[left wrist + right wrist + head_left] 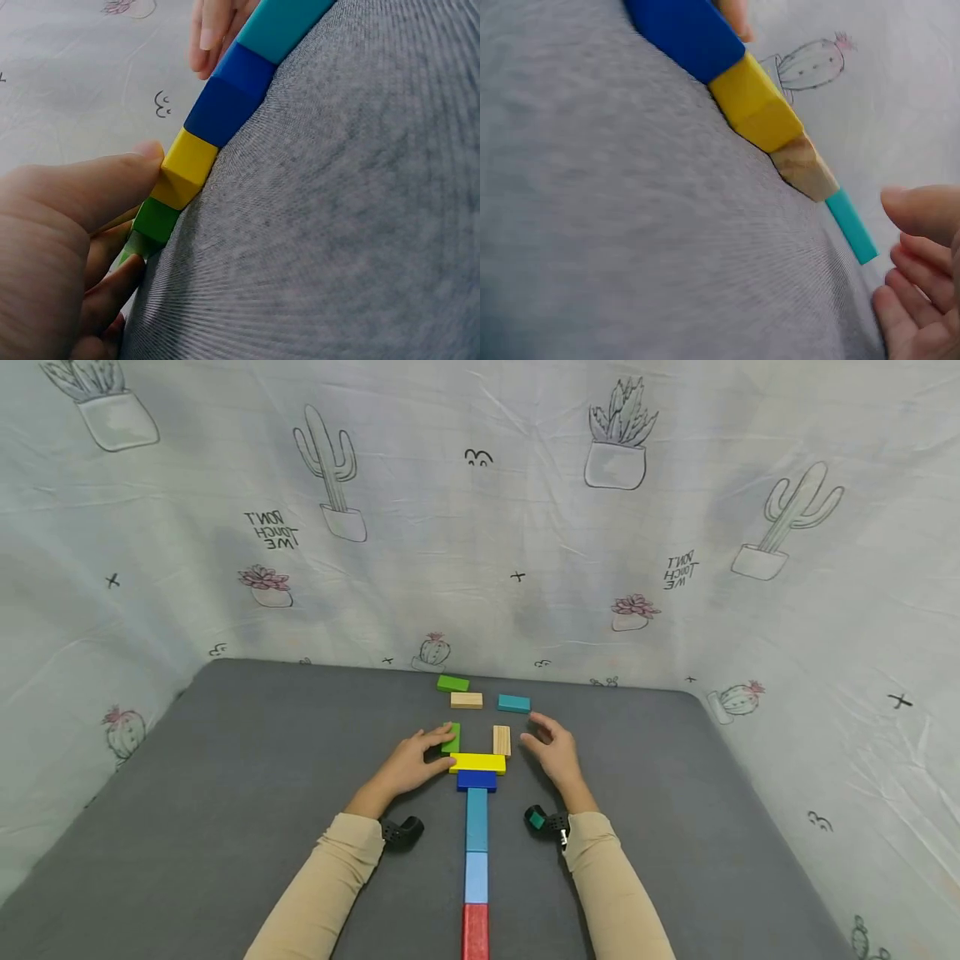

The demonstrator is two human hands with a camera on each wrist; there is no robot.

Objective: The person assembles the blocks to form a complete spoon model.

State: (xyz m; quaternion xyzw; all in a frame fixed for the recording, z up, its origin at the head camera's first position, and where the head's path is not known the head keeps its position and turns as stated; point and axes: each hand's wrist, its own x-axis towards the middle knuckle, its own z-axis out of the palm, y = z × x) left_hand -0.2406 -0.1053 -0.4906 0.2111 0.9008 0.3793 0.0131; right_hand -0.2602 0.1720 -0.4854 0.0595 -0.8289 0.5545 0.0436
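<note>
Left hand (408,767) looks busy nudging the green block (452,744) square against the left end of the yellow block (480,763), thumb on the yellow, fingers fairly loose and not wrapped round anything. Right hand (557,758) is open and holding nothing, near the plain wooden block (502,741). Next move, I reckon, calls for a light pinch on the teal block (514,703), loose toward the far edge of the worktop (712,827).
</note>
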